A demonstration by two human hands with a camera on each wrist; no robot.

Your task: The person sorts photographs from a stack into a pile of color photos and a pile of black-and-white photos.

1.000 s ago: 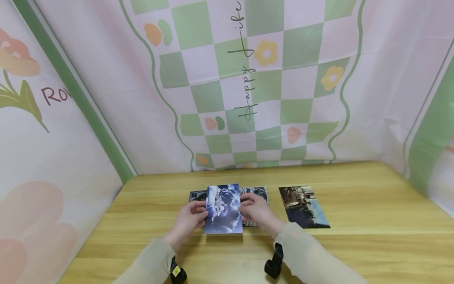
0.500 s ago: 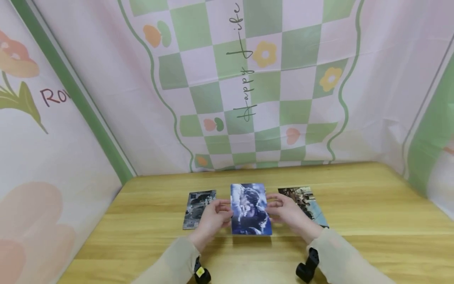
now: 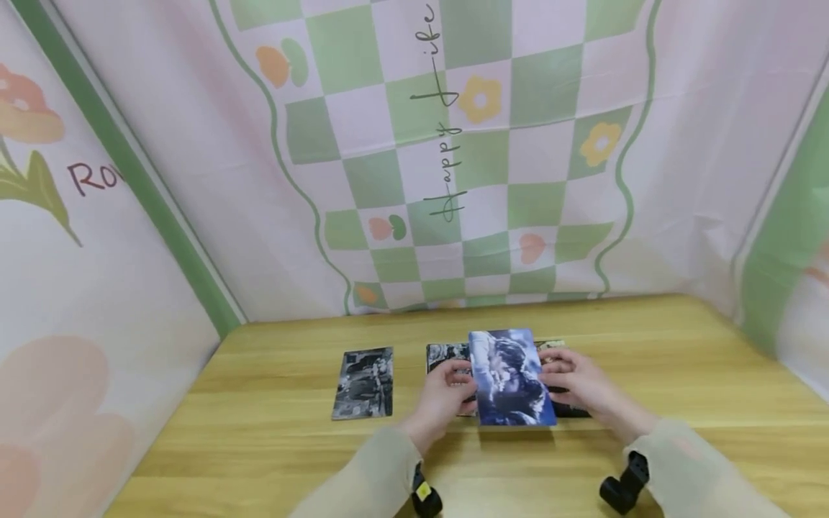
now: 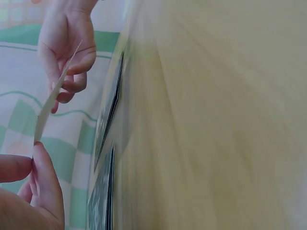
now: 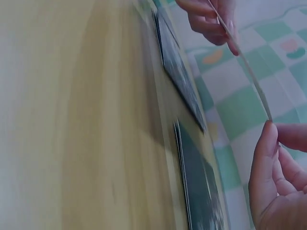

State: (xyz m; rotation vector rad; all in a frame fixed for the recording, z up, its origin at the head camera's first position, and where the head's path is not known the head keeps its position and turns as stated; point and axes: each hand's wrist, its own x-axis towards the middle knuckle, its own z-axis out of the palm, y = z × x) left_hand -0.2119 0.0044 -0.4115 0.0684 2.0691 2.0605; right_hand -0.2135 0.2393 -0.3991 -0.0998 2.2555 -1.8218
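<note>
A blue-and-white photo card point(image 3: 509, 378) is held up above the table, its picture side facing the head camera. My left hand point(image 3: 445, 392) pinches its left edge between thumb and fingers. The opposite edge is pinched by my right hand point(image 3: 581, 381). Both wrist views show the card edge-on, a thin pale strip point(image 4: 49, 105), apart from the cards below. Under it lie a black-and-white photo card point(image 3: 447, 352), partly covered by my left hand and the held card, and a darker card point(image 3: 571, 411), mostly hidden behind the held card and right hand.
Another black-and-white photo card point(image 3: 364, 383) lies flat on the left of the wooden table point(image 3: 272, 432), apart from the others. A curtain with green and white checks point(image 3: 447, 144) hangs behind the table's far edge, and a floral cloth point(image 3: 97, 302) hangs on the left.
Both hands have carried the blue-and-white photo card rightward, from over the left and middle cards to over the middle and right ones. The left card is now uncovered; the table cards stay put.
</note>
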